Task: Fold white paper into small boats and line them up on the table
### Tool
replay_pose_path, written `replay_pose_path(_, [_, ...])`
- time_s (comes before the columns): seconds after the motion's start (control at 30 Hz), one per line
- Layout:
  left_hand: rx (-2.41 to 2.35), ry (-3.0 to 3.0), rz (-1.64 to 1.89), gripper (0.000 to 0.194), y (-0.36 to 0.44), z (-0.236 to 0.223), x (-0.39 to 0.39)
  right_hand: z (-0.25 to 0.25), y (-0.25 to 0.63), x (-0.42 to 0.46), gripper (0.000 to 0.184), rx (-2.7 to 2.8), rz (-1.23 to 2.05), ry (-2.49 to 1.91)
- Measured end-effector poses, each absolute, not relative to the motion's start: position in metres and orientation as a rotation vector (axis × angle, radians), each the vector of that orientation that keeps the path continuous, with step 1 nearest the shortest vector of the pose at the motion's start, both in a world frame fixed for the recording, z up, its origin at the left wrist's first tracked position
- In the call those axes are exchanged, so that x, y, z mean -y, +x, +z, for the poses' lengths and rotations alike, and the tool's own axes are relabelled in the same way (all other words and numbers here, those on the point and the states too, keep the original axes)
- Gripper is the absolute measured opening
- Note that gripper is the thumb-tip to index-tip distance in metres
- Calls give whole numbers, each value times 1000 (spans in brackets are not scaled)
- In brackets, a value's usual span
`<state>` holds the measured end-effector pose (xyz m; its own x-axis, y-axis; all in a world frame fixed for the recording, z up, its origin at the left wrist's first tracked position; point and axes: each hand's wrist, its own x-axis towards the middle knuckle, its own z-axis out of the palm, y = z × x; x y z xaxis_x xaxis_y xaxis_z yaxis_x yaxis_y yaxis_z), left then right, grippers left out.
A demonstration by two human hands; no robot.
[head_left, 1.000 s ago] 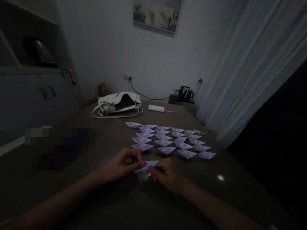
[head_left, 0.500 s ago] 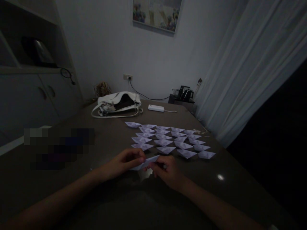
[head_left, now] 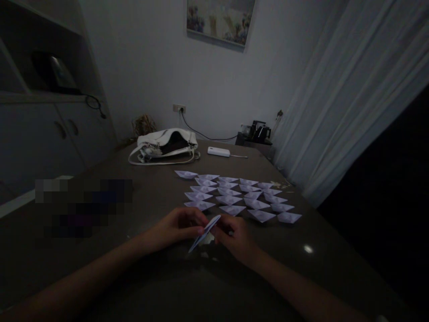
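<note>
Between my two hands is a piece of folded white paper (head_left: pixel 205 232), tilted so that one end points down toward me and the other up to the right. My left hand (head_left: pixel 183 225) pinches it from the left with thumb and fingers. From the right, my right hand (head_left: pixel 232 232) grips its other side, and some of those fingertips are hidden behind the paper. Just beyond my hands, several white paper boats (head_left: pixel 231 210) stand in rows on the dark table (head_left: pixel 161 286).
A white handbag (head_left: pixel 164 145) lies gaping at the table's far end. Right of it is a white power bank (head_left: pixel 219 152) with a short cable. Black kettles (head_left: pixel 259 131) stand on a small stand by the wall, near a pale curtain (head_left: pixel 335 98). A blurred patch covers the left side.
The folded paper has turned from nearly level to a steep slant, its near end now lower. Both hands still hold it in about the same place.
</note>
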<state>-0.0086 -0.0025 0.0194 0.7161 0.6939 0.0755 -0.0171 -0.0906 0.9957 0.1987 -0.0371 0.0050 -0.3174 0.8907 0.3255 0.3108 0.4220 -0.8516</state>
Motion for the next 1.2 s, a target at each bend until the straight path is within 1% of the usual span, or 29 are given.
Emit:
replay_pose_path(0.27, [-615, 1540, 685, 25, -7, 16, 0, 3, 197, 36, 24, 1755, 964, -1065])
replay_pose_path(0.5, [-634, 1532, 744, 35, -5, 15, 2, 0, 196, 36, 26, 1745, 962, -1066])
replay_pose_path(0.77, [-674, 1595, 781, 34, -6, 17, 3, -1, 196, 36, 27, 1742, 927, -1080])
replay_pose_path(1.03, [-698, 1638, 803, 29, -6, 19, 4, -2, 196, 36, 27, 1745, 872, -1086])
replay_pose_path(1.2, [-752, 1691, 826, 27, -5, 21, 4, 0, 195, 36, 30, 1749, 911, -1088])
